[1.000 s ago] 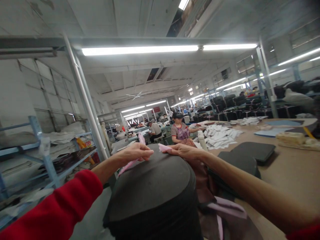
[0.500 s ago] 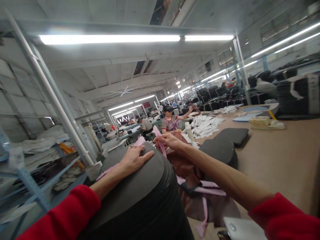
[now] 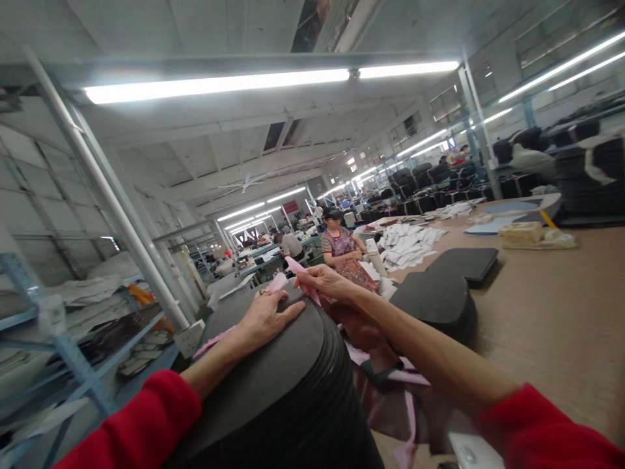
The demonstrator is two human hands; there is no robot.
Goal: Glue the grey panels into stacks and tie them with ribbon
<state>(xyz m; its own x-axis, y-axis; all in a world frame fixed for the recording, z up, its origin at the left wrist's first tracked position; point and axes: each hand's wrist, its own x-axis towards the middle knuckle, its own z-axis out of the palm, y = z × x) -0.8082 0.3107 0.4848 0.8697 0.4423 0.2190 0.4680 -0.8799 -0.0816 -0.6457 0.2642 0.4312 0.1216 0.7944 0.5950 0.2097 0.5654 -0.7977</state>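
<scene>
A tall stack of dark grey rounded sheets (image 3: 293, 355) stands directly before me. My left hand (image 3: 266, 319) lies on its top sheet, thumb stretched out to the right. One end of a pink cloth strip (image 3: 277, 283) shows past its fingers, and more pink lies beside the wrist; the part under the hand is hidden. Over the stack's far right edge, my right hand (image 3: 319, 281) pinches a pink strip (image 3: 295, 266), its loose end sticking up and left. Brown leather-like pieces (image 3: 366, 332) with pink strips lie right of the stack, below my right forearm.
On the brown table (image 3: 537, 293) lie a lower dark stack (image 3: 434, 299), a thin dark pad (image 3: 466, 264), white pieces (image 3: 410, 244) and a yellowish block (image 3: 522, 232). A co-worker (image 3: 339, 244) is across from me. A blue shelf frame (image 3: 81, 365) stands left.
The right hand has shifted slightly left relative to the stack, and the pink end now leans further left. The co-worker's raised arm has come down. My view has moved slightly.
</scene>
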